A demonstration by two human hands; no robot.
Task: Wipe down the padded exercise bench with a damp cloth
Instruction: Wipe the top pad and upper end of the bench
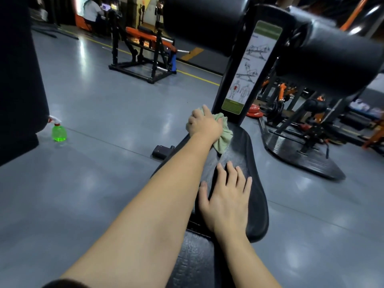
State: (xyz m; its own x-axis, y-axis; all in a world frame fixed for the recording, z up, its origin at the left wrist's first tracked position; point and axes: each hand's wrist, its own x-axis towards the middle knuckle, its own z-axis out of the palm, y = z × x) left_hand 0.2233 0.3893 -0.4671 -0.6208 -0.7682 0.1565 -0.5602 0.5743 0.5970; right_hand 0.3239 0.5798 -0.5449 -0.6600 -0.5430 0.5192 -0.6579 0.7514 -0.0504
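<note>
Arm outstretched — left hand (204,123) gripping cloth (223,135), right hand (226,198) flat on bench (256,196)

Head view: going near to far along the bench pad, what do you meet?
Right hand flat on the bench pad → left hand gripping the green cloth → upright post with exercise chart → foam rollers

No wording can be read anywhere in the frame. An instruction placard (252,65), right of centre in the upper half, stands on the black upright post (228,80) of the padded exercise bench (247,146). It shows line drawings of exercise positions and two body figures, one marked red, between green bands at top and bottom whose print is too small and blurred to make out.
</note>
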